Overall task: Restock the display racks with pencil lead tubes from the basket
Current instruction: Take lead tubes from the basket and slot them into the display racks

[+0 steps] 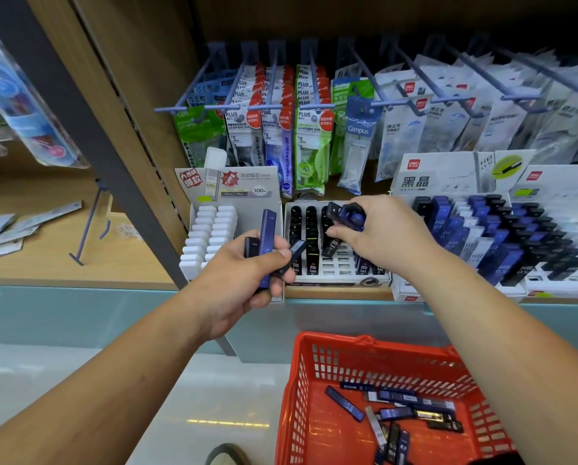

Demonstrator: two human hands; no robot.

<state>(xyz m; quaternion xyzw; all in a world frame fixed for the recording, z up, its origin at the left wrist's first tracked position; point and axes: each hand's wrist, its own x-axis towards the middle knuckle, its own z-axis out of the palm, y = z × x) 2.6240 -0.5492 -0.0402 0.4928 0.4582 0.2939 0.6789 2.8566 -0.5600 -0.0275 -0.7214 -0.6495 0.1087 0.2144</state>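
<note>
My left hand [247,276] grips a few dark blue and black lead tubes [267,243] in front of the shelf edge. My right hand [381,229] holds more blue tubes [346,214] in its fingers above the middle rack [337,266], while its thumb and forefinger pinch a black tube [331,246] standing tilted in that rack. The rack's rear rows hold black tubes; its front slots are partly bare. A red basket [364,360] below holds several loose tubes [398,414].
A white-tube rack [210,236] stands left of the middle one. A larger rack of blue and black tubes [498,239] fills the right. Packaged correction tapes [311,129] hang on pegs behind. A grey upright post [113,156] rises at left.
</note>
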